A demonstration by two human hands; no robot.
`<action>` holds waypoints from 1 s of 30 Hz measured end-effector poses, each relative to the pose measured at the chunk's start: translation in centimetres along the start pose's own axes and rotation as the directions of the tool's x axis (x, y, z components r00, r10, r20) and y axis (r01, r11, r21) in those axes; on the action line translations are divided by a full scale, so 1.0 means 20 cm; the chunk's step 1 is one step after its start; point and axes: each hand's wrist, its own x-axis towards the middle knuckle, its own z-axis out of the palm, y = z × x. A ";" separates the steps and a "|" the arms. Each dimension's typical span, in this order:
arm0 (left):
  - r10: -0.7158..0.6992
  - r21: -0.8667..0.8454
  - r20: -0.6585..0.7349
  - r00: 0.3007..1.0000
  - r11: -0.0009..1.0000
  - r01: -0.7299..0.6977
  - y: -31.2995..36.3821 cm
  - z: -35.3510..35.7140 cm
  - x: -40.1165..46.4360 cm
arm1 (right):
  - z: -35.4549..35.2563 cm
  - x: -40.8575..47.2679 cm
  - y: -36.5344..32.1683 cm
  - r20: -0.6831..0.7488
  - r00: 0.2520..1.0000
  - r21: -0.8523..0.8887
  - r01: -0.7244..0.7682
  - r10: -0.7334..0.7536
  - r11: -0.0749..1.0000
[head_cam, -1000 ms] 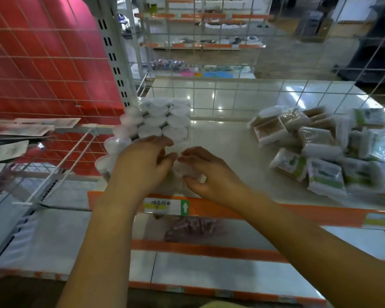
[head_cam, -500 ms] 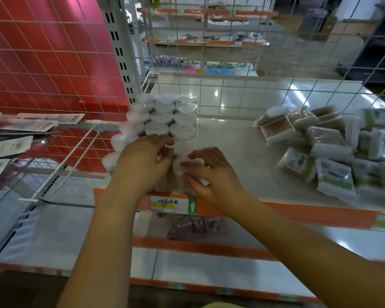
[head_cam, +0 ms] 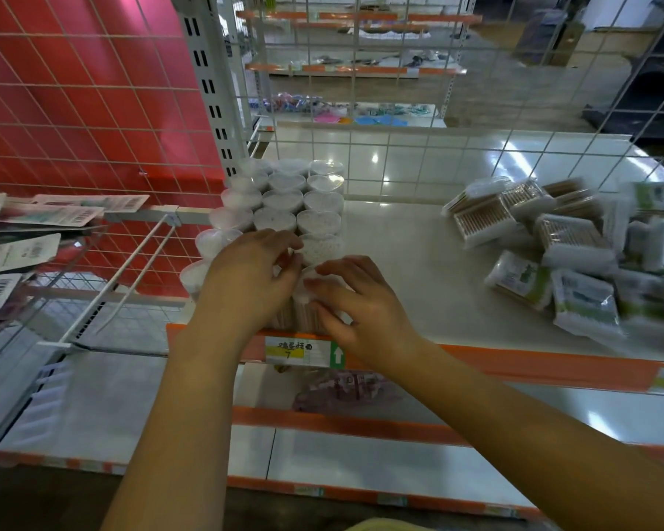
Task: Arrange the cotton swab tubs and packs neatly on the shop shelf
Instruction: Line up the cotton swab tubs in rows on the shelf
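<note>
My left hand [head_cam: 252, 279] and right hand [head_cam: 355, 300] meet at the mid of the frame, at the front edge of the shelf [head_cam: 418, 270]; both curl round the front tub [head_cam: 307, 300], fingers bent on its lid & sides; it stands upright, touching the tub behind it; the other tubs [head_cam: 284, 197] stand in neat rows up toward the wire grid [head_cam: 399, 155], center-left; the packs [head_cam: 575, 258] lie in a messy pile at the right, well apart from my hands; a price tag [head_cam: 303, 350] sits on the orange strip just below my right wrist.
</note>
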 end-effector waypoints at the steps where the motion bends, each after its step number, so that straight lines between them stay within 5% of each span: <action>1: 0.003 -0.001 0.002 1.000 1.000 -0.003 0.00 0.00 0.00 | 0.00 0.00 0.00 0.006 1.000 -0.005 -0.006 0.006 1.000; 19: 0.092 0.128 0.051 0.994 0.987 -0.098 0.28 0.09 0.15 | -0.32 0.09 0.15 0.031 0.997 -0.227 -0.060 0.069 0.972; 30: 0.132 0.053 0.119 0.984 0.989 -0.139 0.67 0.31 0.24 | -0.68 -0.08 0.37 0.071 0.976 -0.380 -0.163 0.204 0.911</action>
